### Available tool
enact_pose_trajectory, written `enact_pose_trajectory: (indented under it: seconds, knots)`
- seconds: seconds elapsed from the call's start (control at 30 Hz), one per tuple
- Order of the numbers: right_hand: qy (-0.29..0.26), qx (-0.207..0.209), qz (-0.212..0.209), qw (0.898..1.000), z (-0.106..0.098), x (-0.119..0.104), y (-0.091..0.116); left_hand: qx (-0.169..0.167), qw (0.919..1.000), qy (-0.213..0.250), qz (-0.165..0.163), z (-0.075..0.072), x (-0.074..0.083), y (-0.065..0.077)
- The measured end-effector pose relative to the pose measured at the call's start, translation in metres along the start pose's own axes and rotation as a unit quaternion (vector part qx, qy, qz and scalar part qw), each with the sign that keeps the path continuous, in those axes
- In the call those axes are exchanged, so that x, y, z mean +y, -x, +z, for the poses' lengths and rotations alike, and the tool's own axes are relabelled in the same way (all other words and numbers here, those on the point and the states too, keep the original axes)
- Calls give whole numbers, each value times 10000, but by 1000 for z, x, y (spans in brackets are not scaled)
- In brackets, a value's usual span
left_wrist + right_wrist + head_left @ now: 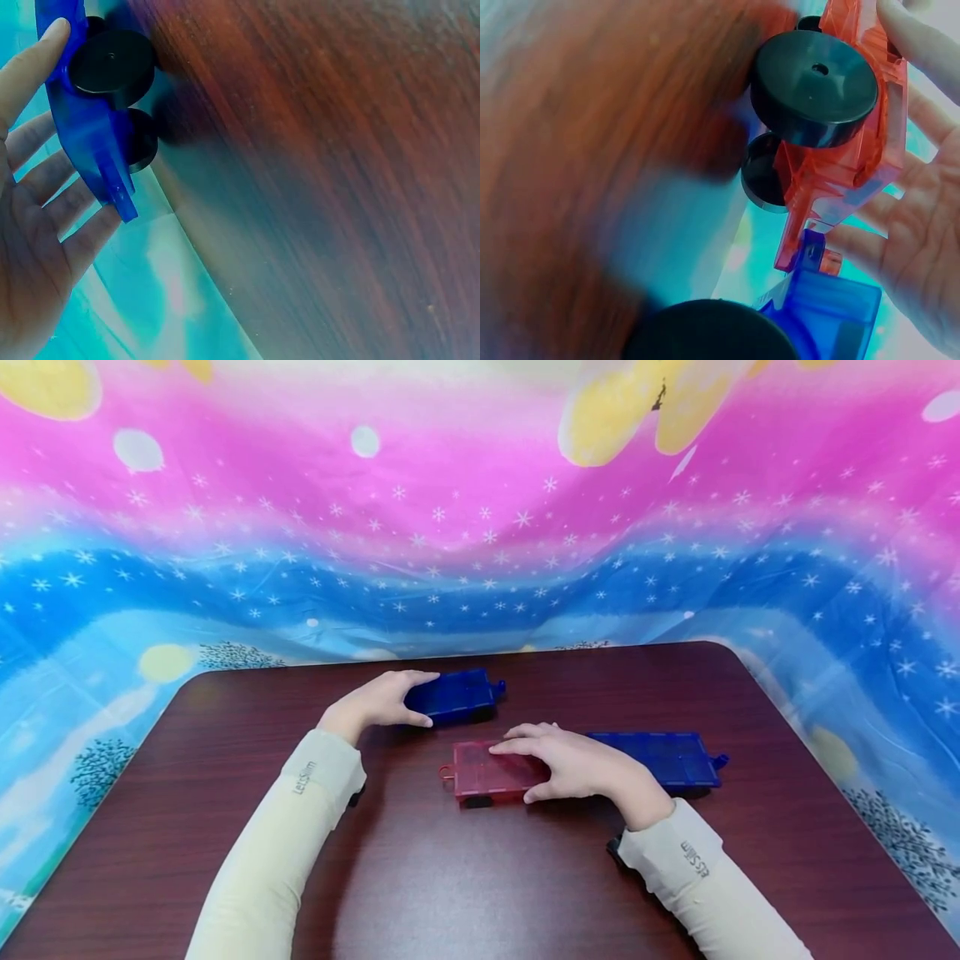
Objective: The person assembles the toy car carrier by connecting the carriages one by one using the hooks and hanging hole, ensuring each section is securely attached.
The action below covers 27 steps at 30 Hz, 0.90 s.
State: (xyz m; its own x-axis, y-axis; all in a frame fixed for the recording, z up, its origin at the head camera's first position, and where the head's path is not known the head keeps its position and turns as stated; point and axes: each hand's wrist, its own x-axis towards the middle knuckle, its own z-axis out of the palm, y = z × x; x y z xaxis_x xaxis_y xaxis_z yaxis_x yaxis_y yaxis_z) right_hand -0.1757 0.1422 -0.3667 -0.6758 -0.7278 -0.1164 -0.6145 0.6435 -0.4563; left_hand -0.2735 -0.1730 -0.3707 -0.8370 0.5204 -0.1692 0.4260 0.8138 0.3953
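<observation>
My left hand (375, 700) grips the left end of a blue see-through toy car base (463, 693), thumb on the near side and fingers on the far side. Its black wheels (112, 69) show in the left wrist view, and a small hook (500, 688) sticks out at its right end. Nearer to me, my right hand (581, 763) holds a red see-through toy car base (480, 770) between thumb and fingers. A wire-like loop (447, 773) juts from its left end. Behind the red one, a second blue car base (840, 307) is joined to it at the coupling.
The brown table (420, 877) has rounded back corners. A pink and blue snowflake-patterned cloth (450, 543) hangs behind it and along both sides. The second blue car base extends right of my right hand, its hook (720, 762) pointing right.
</observation>
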Motion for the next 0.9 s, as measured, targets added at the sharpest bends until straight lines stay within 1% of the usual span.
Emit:
enact_pose_trajectory:
  seconds: [0.27,0.6,0.7,0.9]
  knots:
    - [57,-56,164,9998,-1,0,2,113,9999,-23,59,0,-3,3]
    - [29,-58,140,9999,-1,2,3,140,9998,67,103,-1,-8,11]
    - [-12,-48,140,9999,-1,3,4,167,9998,17,133,-2,-9,14]
    - [-115,-34,118,9999,-2,4,4,268,9994,-99,182,-4,-13,27]
